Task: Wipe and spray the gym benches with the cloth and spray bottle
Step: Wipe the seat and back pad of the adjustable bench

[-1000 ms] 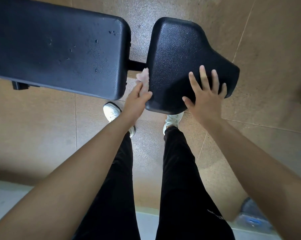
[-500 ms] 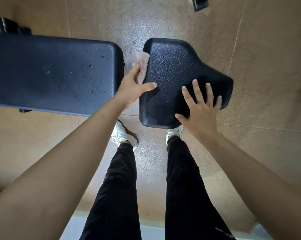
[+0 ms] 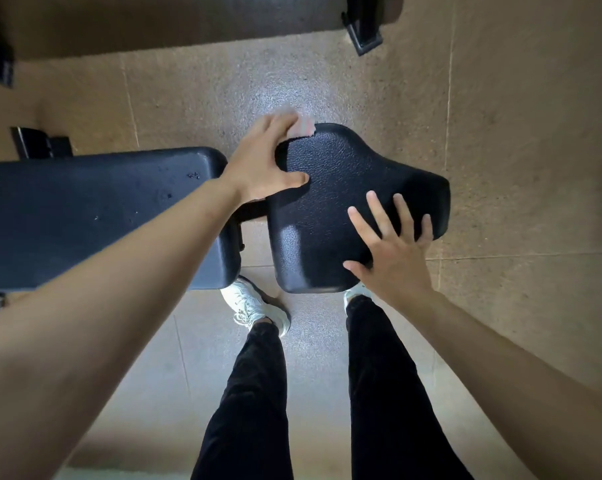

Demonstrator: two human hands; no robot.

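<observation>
Over a speckled tan gym floor (image 3: 361, 81), the left hand (image 3: 258, 168) pinches a pink cloth (image 3: 301, 128) against the black seat pad's (image 3: 334, 188) far edge, while the right hand (image 3: 393, 258) rests spread flat on it.

A person leans over a black gym bench, left hand (image 3: 261, 161) pressing a pink cloth (image 3: 301, 128) against the far edge of the seat pad (image 3: 330, 202), thumb on top, while the right hand (image 3: 393, 251) lies flat, fingers spread, on the pad's near right side.
</observation>
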